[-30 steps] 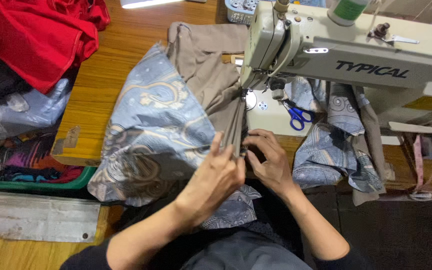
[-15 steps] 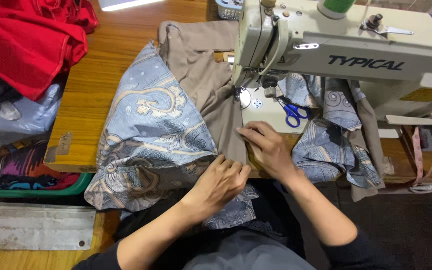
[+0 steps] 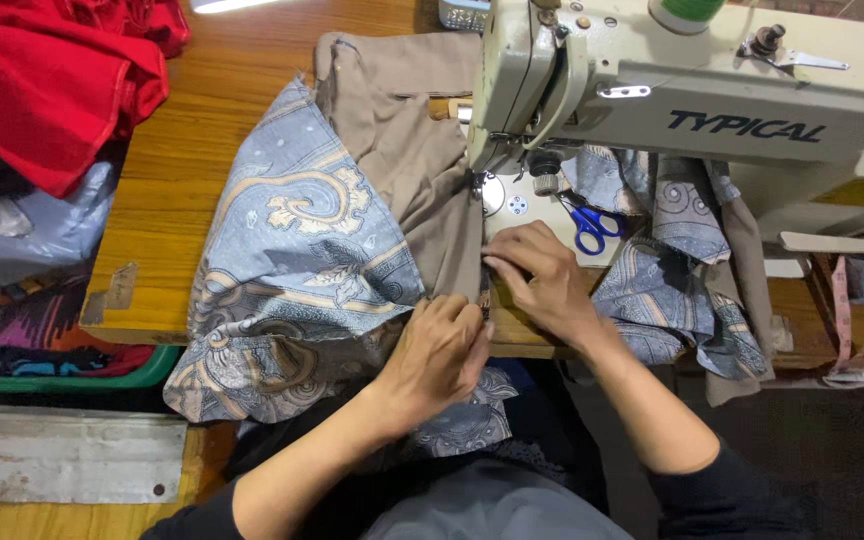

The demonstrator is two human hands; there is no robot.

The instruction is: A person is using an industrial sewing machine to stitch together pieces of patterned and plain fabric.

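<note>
Nearest the camera: dark-clothed lap and both forearms reaching up from the bottom edge. Left hand (image 3: 440, 350) sits at the near edge of the counter (image 3: 167, 190), fingers curled tight, pinching the seam edge of the fabric. Right hand (image 3: 542, 275) just beyond and to the right, lying palm-down on the tan fabric (image 3: 402, 170), fingers narrow and bent, fingertips pressing the same seam edge flat; whether it truly grips or only presses, cannot tell. The two hands are close, nearly touching at the seam.

The blue-grey patterned fabric (image 3: 292, 270) with cream and tan swirls spreads left of the hands, covers much of the counter and drapes over the near edge toward the lap. The tan fabric lies over it, running from the hands up to the needle area. More of the patterned fabric hangs bunched on the right (image 3: 672, 260), under the machine arm.

Just beyond the right hand: blue-handled scissors (image 3: 589, 225) lying on the machine bed. Above them the cream sewing machine (image 3: 652, 90), head at centre, arm stretching right; a green thread spool (image 3: 687, 10) stands on top.

Left side, below counter level: green bin (image 3: 62, 380) with dark multicoloured cloth, a grey metal plate (image 3: 62, 455) near it. Far left: pale plastic-wrapped bundle (image 3: 32, 225), and red cloth (image 3: 42, 75) piled at the far corner. Far right: a pink measuring tape (image 3: 840, 310) hanging down.
</note>
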